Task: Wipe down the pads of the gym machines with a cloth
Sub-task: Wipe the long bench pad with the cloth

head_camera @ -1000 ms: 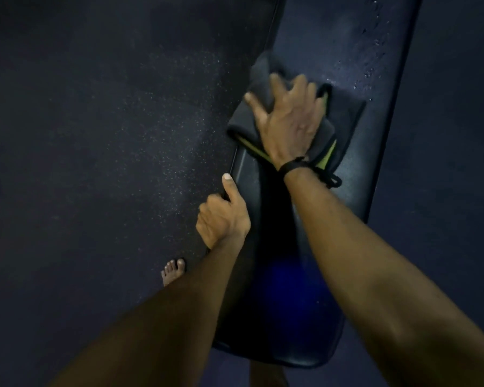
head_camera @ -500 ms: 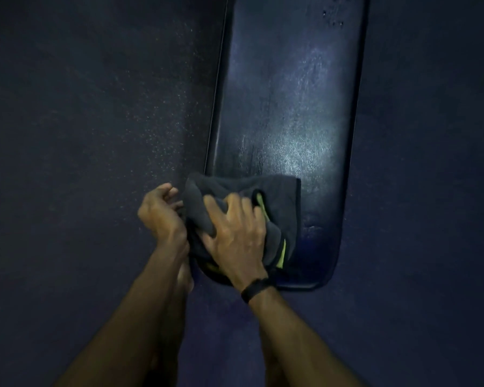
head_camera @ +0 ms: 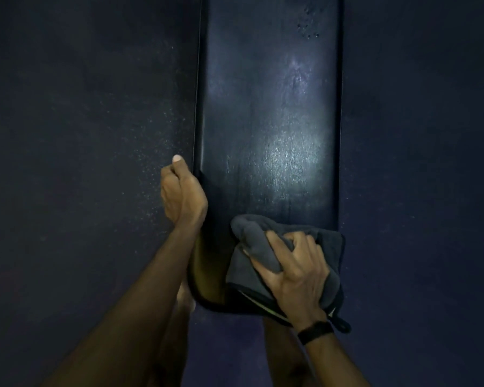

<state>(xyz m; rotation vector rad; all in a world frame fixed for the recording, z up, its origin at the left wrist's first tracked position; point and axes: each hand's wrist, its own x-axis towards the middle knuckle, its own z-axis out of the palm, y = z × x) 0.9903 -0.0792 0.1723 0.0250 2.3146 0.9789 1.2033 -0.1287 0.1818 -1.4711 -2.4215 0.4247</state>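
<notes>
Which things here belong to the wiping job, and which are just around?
Job: grey cloth, gripped by the right hand; bench pad; left hand at the pad's left edge.
Around: speckled floor; black wristband.

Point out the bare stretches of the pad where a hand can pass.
The pad is bare from the cloth up to the far droplets, edge to edge. The near end is crowded: the right hand grips the cloth, the left hand holds the left edge.
</notes>
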